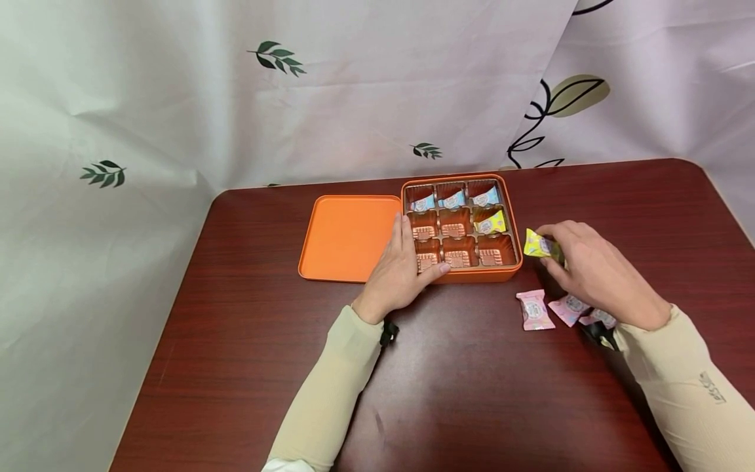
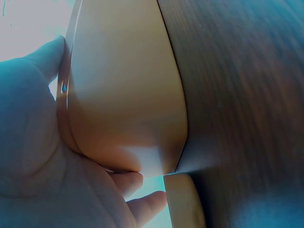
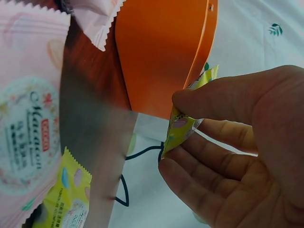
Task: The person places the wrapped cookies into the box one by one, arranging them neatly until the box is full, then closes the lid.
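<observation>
From where I stand, the right hand (image 1: 596, 265) pinches a yellow sweet (image 1: 539, 246) between thumb and fingers, just off the right side of the orange box (image 1: 478, 276), while the left hand (image 1: 396, 272) lies with fingers straight along the box's left edge and thumb on the near rim, a sensible brace, I think, against a slide across the bench (image 1: 448, 393). Blue sweets (image 1: 453, 200) sit in the three far pockets and a seated yellow one (image 1: 492, 223) in the middle row's right pocket, so the middle pocket (image 1: 453, 228) next to it looks the natural spot. I'd lift the pinched sweet well over the rim, turn it flat, printed face up, and lower it without pressing, since a shove could crumple the wrapper or nudge its neighbour. The sleeve wants care too: pink sweets (image 1: 535, 310) lie on the bench by the right hand and wrist, and a low reach might drag them. As for what I can't make out, another yellow sweet (image 3: 69, 192) shows on the bench in the right wrist view, but from above the right hand seems to hide it. The left hand covers bits of the left-hand pockets and part of the gap to the lid (image 1: 348, 236), so I cannot tell whether lid and box touch.
</observation>
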`<state>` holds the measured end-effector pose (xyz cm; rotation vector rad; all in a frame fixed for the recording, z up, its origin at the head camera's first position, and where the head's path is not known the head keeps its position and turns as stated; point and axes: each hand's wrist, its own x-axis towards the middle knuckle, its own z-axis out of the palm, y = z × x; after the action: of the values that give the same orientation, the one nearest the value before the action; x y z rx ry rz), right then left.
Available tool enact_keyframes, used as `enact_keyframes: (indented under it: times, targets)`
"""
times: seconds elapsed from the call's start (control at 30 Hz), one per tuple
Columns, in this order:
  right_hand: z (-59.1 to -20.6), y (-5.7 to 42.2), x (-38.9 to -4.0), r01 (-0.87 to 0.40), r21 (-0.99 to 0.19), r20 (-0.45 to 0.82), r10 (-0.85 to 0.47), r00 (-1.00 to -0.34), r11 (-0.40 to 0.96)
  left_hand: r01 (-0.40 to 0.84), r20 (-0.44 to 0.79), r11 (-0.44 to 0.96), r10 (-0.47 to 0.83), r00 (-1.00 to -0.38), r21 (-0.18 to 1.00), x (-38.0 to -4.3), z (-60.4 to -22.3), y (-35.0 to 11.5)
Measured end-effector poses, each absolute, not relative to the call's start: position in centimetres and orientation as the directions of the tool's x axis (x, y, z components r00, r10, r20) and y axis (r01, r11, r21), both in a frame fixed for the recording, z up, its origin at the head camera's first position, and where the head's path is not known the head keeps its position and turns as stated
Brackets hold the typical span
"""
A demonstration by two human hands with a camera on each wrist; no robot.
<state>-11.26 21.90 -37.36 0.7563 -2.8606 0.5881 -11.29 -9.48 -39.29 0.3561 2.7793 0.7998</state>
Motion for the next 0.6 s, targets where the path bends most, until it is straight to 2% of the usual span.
enact_keyframes:
  times: [0.6]
  targets:
    - [-37.16, 21.15, -11.6, -0.535, -0.341, 0.264, -0.468, -0.844, 0.773, 0.161, -0.154, 0.821, 0.288, -0.945, 0.549, -11.22, -39.29, -9.51]
